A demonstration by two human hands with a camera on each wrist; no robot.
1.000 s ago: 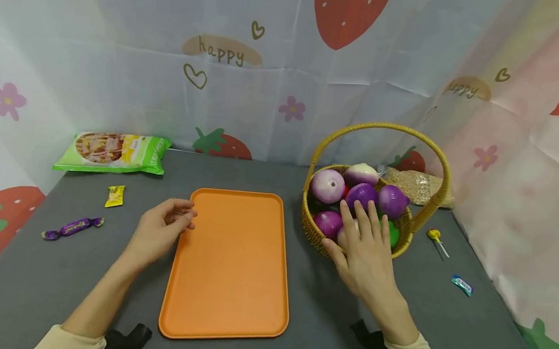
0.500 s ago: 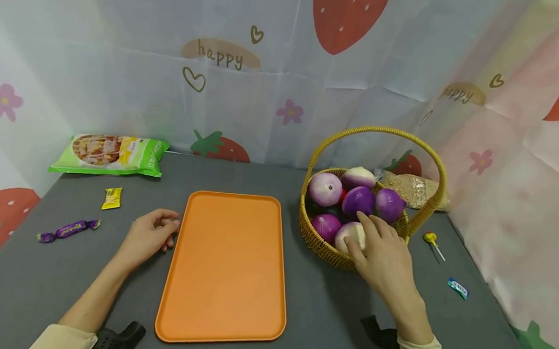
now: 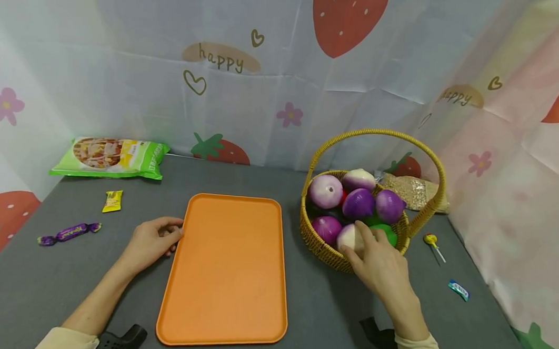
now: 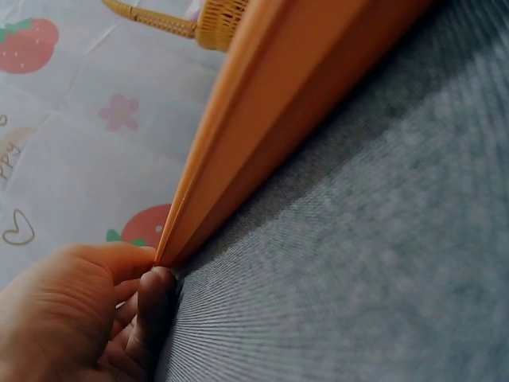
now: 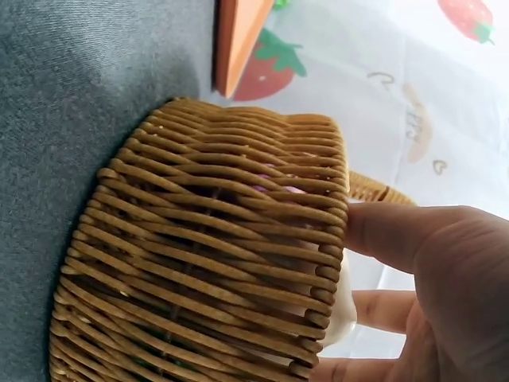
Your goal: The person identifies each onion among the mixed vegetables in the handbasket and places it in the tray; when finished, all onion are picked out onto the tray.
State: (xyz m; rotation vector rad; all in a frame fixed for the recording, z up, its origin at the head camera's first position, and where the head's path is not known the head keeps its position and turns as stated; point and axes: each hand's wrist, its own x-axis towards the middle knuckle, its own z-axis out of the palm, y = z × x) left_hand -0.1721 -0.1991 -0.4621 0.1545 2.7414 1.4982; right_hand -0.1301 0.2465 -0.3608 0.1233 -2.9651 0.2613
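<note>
My right hand (image 3: 382,267) reaches over the front of a yellow wicker basket (image 3: 323,245). Its thumb and fingers curl around a pale onion (image 3: 349,237), which still sits inside; the right wrist view shows the thumb at the rim. Around that onion lie several purple onions (image 3: 326,228) and a green item (image 3: 385,233), partly hidden by the hand. To the left, my left hand (image 3: 150,244) has loosely bent fingers, with the fingertips touching the left edge of an orange tray (image 3: 227,272). Nothing lies on the tray.
At the back left lies a green food bag (image 3: 111,158). Left of the tray are a yellow sweet (image 3: 112,201) and a purple-wrapped candy (image 3: 70,233). A lollipop (image 3: 434,247) and a small blue packet (image 3: 459,290) lie right of the basket. Behind it rests a grain bag (image 3: 411,192).
My right hand has drawn back from over the basket and closed its fingers around the pale onion. The left hand has come down from above the tray's edge to touch it.
</note>
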